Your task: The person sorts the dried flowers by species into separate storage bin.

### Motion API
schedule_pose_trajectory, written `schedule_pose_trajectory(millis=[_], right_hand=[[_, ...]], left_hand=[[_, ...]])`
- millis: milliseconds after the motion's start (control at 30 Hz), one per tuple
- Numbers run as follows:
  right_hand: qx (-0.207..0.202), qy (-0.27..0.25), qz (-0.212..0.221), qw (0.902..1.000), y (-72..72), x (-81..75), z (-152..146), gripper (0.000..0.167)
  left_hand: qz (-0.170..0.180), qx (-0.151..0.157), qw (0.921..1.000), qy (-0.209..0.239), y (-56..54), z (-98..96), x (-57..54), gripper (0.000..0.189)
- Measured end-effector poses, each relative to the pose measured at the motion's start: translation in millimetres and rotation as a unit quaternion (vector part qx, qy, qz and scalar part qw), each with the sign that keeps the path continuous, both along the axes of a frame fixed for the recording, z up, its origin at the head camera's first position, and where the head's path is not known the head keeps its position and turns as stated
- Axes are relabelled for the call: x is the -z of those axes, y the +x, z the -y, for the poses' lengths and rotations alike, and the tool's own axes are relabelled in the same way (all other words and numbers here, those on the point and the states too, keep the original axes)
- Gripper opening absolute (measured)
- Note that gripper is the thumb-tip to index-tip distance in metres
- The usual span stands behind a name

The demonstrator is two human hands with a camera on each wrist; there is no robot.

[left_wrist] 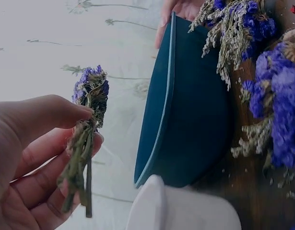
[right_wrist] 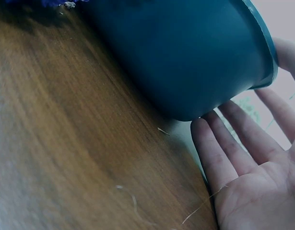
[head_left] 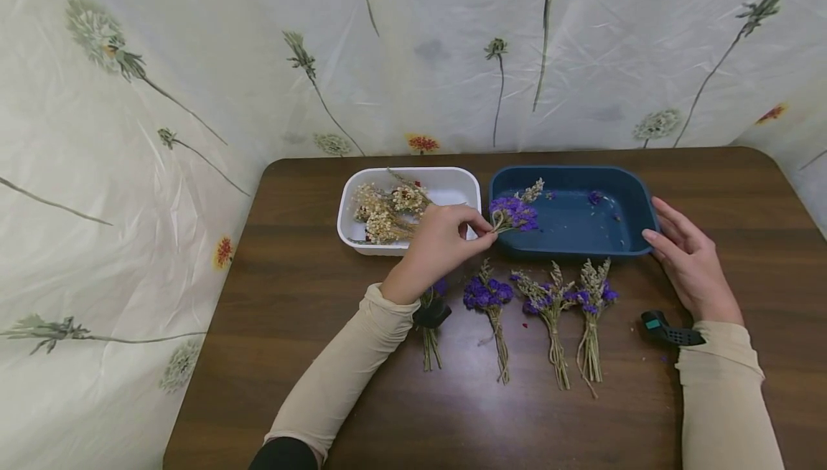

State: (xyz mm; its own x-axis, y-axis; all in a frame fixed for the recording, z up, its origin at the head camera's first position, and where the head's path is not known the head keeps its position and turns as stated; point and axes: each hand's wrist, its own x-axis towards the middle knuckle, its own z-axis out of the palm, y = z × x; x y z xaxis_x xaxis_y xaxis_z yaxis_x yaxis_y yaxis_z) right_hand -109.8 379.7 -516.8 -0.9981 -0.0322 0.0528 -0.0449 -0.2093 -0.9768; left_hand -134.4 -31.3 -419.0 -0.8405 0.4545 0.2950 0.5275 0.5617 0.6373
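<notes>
My left hand (head_left: 441,239) pinches a small bunch of dried purple flowers (head_left: 513,213) between thumb and fingers, just over the left end of a blue plastic tub (head_left: 575,252). In the left wrist view, the bunch's stems (left_wrist: 80,165) are short and hang below the thumb. My right hand (head_left: 696,268) touches the tub's right end. The right wrist view shows its fingers (right_wrist: 243,129) fairly straight against the outer wall, with the thumb at the rim. Loose purple petals (head_left: 595,198) and small bits lie inside the tub.
Beside the tub stands a white tub (head_left: 459,181) with cream dried flowers (head_left: 381,215). In front, several tied purple bunches (head_left: 487,296) lie in a row on the brown wooden table (head_left: 413,420); my left wrist partly covers the leftmost. A floral sheet (head_left: 426,61) hangs behind.
</notes>
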Motion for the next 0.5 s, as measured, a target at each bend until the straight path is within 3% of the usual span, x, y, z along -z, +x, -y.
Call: schedule_pose_trajectory(millis=[267, 500], right_hand=[[-0.004, 0.002, -0.005, 1.0000, 0.6, -1.0, 0, 0.061], [-0.004, 0.006, -0.001, 1.0000, 1.0, -0.1, -1, 0.061]], left_hand=[[-0.013, -0.012, 0.9992, -0.035, -7.6, -16.3, -1.6, 0.011], [-0.003, -0.019, 0.9983, -0.055, -18.4, -25.0, -4.5, 0.010]])
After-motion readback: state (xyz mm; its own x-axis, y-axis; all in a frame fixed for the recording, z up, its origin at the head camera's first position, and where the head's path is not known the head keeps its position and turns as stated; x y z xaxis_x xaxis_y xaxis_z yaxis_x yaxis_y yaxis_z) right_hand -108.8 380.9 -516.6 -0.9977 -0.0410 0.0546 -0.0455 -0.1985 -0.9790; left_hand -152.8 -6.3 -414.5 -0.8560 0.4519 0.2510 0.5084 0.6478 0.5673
